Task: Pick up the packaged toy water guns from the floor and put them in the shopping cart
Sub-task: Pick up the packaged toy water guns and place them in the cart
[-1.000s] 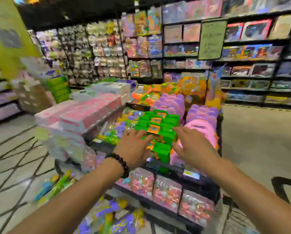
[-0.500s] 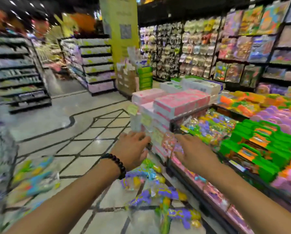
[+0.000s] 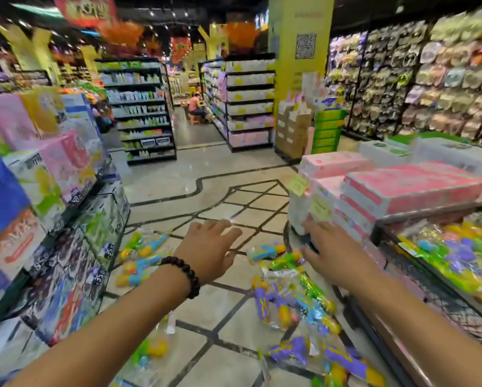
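Item: left hand (image 3: 209, 248), beaded bracelet (image 3: 182, 276) at the wrist. Reached forward over the floor (image 3: 178, 177), fingers spread and near straight; its grip has hold of nothing.

Item: right hand (image 3: 333, 254). Likewise extended, fingers loose, grip empty. It hangs just beside the corner of the pink boxes (image 3: 407, 188); whether it touches them is hard to say through the blur.

Item: packaged toy water guns (image 3: 285, 297). Strewn on the floor below and ahead of both hands, in clear bags: a purple and yellow cluster nearest the right forearm, a green one and a blue one beyond it, blue and green ones (image 3: 143, 255) off to the left by the shelf foot.

Item: wire bin (image 3: 435, 275) at right, holding more bagged guns. Possibly the shopping cart; not certain from here.

Step in hand: reaching down for a pickup, nothing yet lifted.

Next move calls for: lowering both hands to the nearest bags, closing on the slippery film, then carrying them across to the cart.
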Tool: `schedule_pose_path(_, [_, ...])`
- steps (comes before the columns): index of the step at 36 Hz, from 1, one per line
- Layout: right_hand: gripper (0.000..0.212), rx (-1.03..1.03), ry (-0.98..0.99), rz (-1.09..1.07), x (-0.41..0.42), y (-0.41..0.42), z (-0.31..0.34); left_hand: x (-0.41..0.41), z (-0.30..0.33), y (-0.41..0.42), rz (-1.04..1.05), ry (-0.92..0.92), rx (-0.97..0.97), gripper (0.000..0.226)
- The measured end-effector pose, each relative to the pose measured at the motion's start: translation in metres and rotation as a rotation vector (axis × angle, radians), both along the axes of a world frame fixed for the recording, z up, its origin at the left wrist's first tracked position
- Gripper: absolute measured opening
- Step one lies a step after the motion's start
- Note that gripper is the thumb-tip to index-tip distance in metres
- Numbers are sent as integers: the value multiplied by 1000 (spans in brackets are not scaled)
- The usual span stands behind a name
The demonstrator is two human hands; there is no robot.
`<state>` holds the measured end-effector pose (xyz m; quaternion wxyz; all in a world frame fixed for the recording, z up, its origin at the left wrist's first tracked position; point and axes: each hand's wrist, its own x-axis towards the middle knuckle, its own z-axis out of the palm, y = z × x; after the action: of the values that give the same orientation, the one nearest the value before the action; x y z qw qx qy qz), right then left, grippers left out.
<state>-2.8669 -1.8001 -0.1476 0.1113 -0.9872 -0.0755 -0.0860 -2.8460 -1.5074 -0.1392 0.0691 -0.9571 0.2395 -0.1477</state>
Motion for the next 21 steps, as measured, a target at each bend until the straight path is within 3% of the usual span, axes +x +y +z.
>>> schedule_pose_path(12, [57,28,16,59,138,-48,-3,119,-4,-68,10,4,-21,48])
schedule_pose_path(21, [55,-7,50,160,256,18,-29,204,-30,-4,114,63,-43,48])
